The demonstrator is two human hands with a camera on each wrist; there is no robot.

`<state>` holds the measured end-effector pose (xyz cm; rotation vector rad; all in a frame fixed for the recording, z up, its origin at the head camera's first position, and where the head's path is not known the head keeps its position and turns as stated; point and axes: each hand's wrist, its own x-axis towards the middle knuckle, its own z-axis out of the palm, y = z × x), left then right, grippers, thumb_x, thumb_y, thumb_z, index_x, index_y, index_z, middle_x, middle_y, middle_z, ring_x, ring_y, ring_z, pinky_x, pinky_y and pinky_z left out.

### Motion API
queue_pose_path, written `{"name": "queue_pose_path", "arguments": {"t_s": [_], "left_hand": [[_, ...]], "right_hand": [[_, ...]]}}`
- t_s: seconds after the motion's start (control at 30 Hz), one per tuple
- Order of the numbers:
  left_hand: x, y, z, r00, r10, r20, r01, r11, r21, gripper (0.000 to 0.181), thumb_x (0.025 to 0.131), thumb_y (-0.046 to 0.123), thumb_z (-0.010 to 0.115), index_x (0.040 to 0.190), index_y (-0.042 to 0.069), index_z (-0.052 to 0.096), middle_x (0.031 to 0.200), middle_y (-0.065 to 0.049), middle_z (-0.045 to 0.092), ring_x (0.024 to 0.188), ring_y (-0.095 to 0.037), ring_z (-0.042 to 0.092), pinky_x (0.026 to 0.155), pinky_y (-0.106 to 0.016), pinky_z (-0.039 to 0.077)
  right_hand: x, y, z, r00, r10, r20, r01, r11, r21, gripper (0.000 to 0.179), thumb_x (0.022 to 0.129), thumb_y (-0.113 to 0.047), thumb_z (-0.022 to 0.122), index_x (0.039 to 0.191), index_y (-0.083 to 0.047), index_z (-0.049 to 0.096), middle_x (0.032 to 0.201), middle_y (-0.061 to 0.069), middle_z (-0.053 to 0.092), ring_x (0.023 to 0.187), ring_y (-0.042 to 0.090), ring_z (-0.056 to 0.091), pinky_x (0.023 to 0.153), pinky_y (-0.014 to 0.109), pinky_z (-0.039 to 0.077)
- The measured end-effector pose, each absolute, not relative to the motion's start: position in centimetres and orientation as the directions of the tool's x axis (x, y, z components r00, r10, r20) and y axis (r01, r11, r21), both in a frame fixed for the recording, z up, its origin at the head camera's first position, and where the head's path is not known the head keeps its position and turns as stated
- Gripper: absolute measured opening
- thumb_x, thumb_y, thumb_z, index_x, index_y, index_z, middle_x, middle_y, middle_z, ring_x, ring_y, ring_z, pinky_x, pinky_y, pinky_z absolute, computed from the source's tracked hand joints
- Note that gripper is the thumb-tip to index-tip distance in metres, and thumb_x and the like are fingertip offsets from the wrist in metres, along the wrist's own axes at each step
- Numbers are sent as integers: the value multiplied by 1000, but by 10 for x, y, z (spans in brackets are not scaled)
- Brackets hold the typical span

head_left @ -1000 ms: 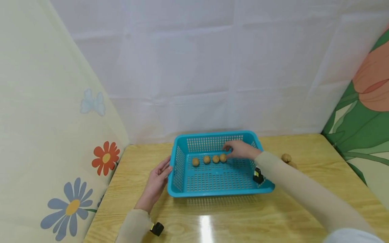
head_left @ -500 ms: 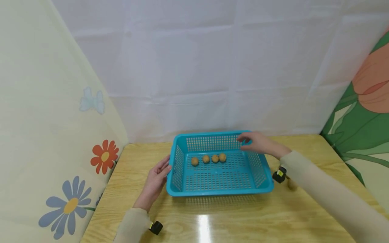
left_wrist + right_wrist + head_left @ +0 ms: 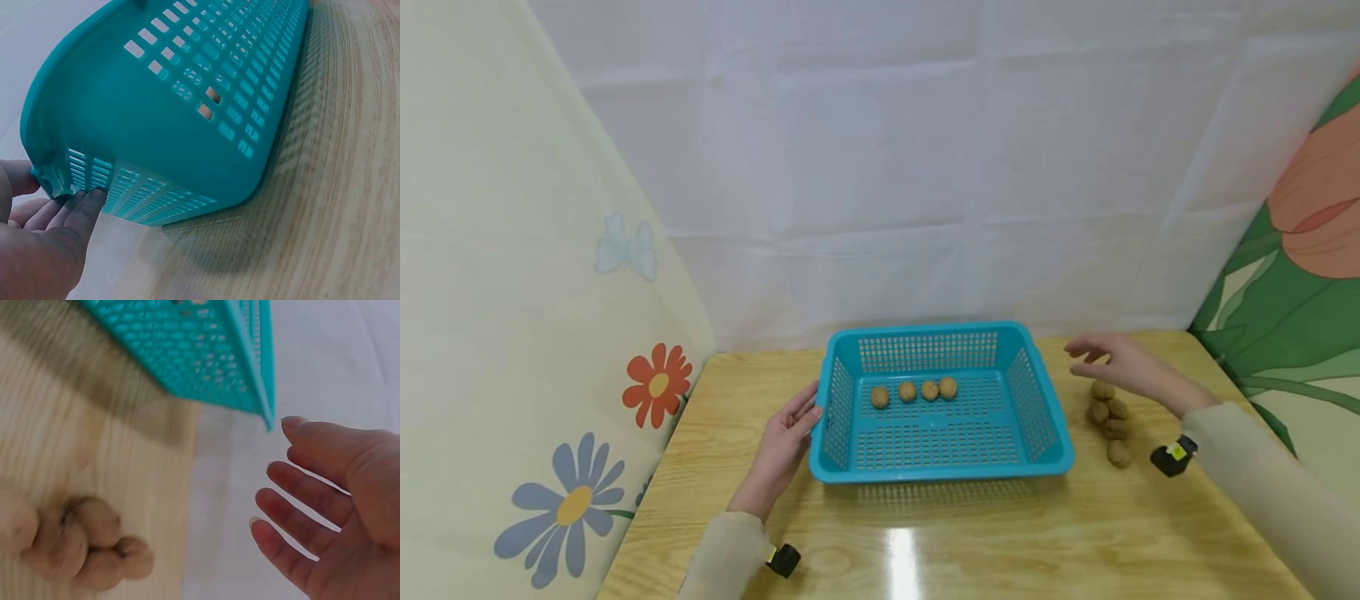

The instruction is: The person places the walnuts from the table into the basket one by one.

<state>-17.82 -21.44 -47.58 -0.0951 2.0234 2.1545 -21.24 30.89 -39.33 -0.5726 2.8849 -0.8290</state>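
Observation:
A blue plastic basket [image 3: 943,477] with perforated walls stands on the table. My left hand [image 3: 778,454] holds its left end; in the left wrist view the thumb lies at the basket rim [image 3: 47,94] and the fingers press the perforated wall beneath. Inside, several walnuts [image 3: 907,392] lie in a row toward the back. To the right of the basket my right hand [image 3: 1123,367] hovers with nothing in it, fingers loosely extended and apart. Close by it on the table is a cluster of walnuts [image 3: 1099,412], also visible in the right wrist view as brown walnuts [image 3: 59,547] touching one another.
The wooden table [image 3: 1000,542] ends at a white cloth backdrop [image 3: 880,167] right behind the basket. Flower-printed cloths hang at the left [image 3: 512,333] and right. A small black camera sits on each wrist.
My right hand has risen out of the basket and moved right, over beside the walnut cluster, which now shows more fully. The left hand and the walnut row have stayed in place.

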Motion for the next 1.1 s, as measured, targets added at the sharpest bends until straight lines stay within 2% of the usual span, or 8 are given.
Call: {"name": "queue_pose_path", "arguments": {"t_s": [0.2, 0.43, 0.57, 0.8, 1.1], "left_hand": [[-178, -214, -475, -983, 83, -165, -169, -49, 984, 56, 110, 20, 56, 162, 10, 38, 163, -11, 43, 129, -5, 57, 98, -22, 53], [-178, -213, -476, -982, 78, -172, -178, -79, 981, 54, 110, 17, 55, 161, 10, 40, 162, -12, 44, 129, -8, 58, 98, -24, 53], [-177, -213, -475, -981, 78, -180, -186, -71, 980, 55, 110, 18, 56, 161, 11, 39, 163, -11, 43, 129, -6, 58, 99, -23, 53], [-178, -212, -475, -981, 86, -175, -181, -72, 981, 55, 110, 19, 56, 161, 11, 39, 163, -9, 44, 124, 1, 60, 101, -23, 52], [-177, -212, -474, -982, 71, -172, -178, -85, 980, 53, 110, 16, 54, 161, 10, 40, 162, -12, 44, 125, -3, 60, 99, -23, 53]], "right_hand": [[-208, 340, -406, -929, -369, 26, -330, 795, -510, 38, 101, -16, 70, 130, 8, 65, 125, 29, 67, 103, 38, 67, 83, 53, 57], [-207, 363, -430, -943, -332, 1, -282, 802, -527, 38, 101, -14, 69, 131, 9, 64, 126, 31, 66, 104, 42, 66, 82, 54, 57], [-209, 368, -443, -946, -323, -6, -273, 808, -521, 40, 100, -14, 71, 130, 12, 64, 125, 33, 66, 102, 43, 67, 81, 52, 58], [-210, 373, -462, -962, -268, -47, -198, 808, -555, 39, 101, -13, 69, 129, 14, 63, 123, 35, 65, 99, 45, 68, 83, 55, 57], [-214, 377, -474, -963, -253, -87, -155, 792, -590, 42, 103, -14, 67, 133, 13, 59, 122, 33, 66, 105, 46, 65, 86, 56, 56]]}}
